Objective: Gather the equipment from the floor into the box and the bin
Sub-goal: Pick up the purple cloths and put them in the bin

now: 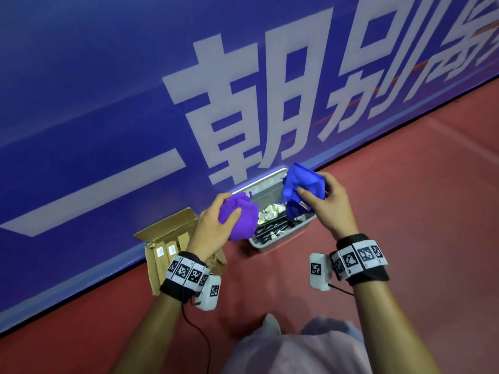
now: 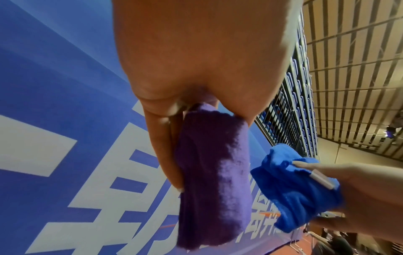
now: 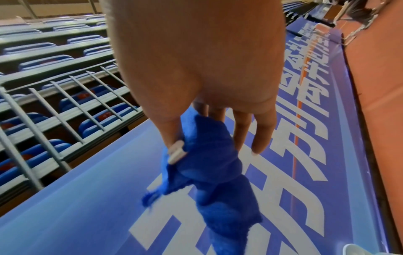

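While both cloths are bunched up rather than spread, they look ready to be dropped in: the left hand (image 1: pixel 213 225) curls round a purple cloth (image 1: pixel 239 217) with thumb on top and fingers beneath, and the right hand (image 1: pixel 328 203) pinches a blue cloth (image 1: pixel 301 190) between thumb and fingers, its loose end hanging down. Taking the grey bin (image 1: pixel 280 238) as the landmark, the blue cloth hangs above its far right part and the purple one sits over its left edge, so both seem held there for release into it. Inside the bin lie white shuttlecocks (image 1: pixel 272 211) and dark items I cannot identify. Just left of the bin, the cardboard box (image 1: pixel 167 238) stands open against the blue banner (image 1: pixel 108 103), holding narrow brown cartons. Both containers rest on the red floor (image 1: pixel 405 184), close to the banner, probably to keep them out of the way
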Demonstrator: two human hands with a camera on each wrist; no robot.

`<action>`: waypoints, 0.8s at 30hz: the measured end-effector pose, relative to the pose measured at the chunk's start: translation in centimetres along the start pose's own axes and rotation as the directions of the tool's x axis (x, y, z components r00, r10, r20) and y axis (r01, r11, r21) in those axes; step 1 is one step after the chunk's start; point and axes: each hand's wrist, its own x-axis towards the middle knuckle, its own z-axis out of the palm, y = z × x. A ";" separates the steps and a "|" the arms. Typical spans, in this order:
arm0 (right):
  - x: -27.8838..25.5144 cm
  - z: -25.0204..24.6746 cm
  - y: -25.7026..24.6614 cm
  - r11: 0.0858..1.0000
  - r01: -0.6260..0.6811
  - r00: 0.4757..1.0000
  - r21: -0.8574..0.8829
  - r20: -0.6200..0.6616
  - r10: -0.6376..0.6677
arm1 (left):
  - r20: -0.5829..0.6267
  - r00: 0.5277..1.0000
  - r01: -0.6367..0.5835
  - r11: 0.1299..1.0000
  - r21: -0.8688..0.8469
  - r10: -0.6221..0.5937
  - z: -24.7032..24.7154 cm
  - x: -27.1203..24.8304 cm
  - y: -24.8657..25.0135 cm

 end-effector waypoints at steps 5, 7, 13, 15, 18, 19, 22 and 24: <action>7.7 0.5 1.9 1.000 -0.024 0.998 -0.010 -0.066 0.024 | 0.088 0.996 -0.006 0.999 0.032 0.003 1.3 9.9 -1.7; 11.6 0.7 3.1 0.999 -0.041 0.998 -0.003 -0.050 0.041 | 0.102 0.995 -0.020 0.998 0.057 0.015 2.4 13.6 -2.5; 27.0 1.6 6.2 0.997 -0.080 0.996 0.013 0.046 0.079 | 0.124 0.992 -0.035 0.992 0.120 0.020 4.9 24.9 -4.4; 32.3 1.9 7.7 0.996 -0.090 0.990 -0.025 0.103 0.092 | 0.144 0.989 0.001 0.990 0.144 -0.022 5.3 29.0 -5.1; 38.4 2.6 11.6 0.983 -0.139 0.964 -0.117 0.213 0.161 | 0.193 0.976 0.064 0.979 0.193 -0.101 7.1 34.6 -7.1; 39.8 3.1 13.3 0.975 -0.159 0.948 -0.155 0.251 0.195 | 0.222 0.966 0.085 0.972 0.217 -0.134 8.2 36.2 -8.2; 42.6 5.7 20.3 0.922 -0.214 0.882 -0.322 0.343 0.324 | 0.380 0.887 0.136 0.934 0.330 -0.263 13.3 39.8 -13.4; 43.0 7.6 26.3 0.866 -0.216 0.827 -0.450 0.387 0.407 | 0.502 0.788 0.107 0.883 0.457 -0.356 17.6 40.7 -18.4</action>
